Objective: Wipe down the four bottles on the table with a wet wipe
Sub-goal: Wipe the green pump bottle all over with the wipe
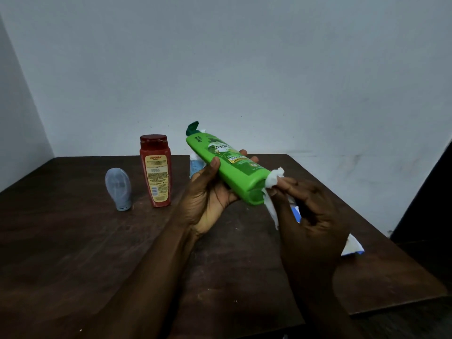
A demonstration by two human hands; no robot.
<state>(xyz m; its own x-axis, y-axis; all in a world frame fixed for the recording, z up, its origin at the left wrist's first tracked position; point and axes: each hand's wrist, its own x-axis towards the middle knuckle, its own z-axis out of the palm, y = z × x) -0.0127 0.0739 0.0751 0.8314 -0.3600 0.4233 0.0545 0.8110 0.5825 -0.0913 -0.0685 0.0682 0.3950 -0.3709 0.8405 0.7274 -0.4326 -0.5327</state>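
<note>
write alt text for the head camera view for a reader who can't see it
A person's left hand holds a green bottle tilted above a dark wooden table while the right hand pinches a wet wipe against its base. On the table stand a red bottle, a grey tube on its cap and a pale blue bottle partly hidden by the left hand.

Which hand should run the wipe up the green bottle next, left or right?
Right. The right hand pinches the wet wipe against the base of the green bottle; the left hand grips its middle.
</note>
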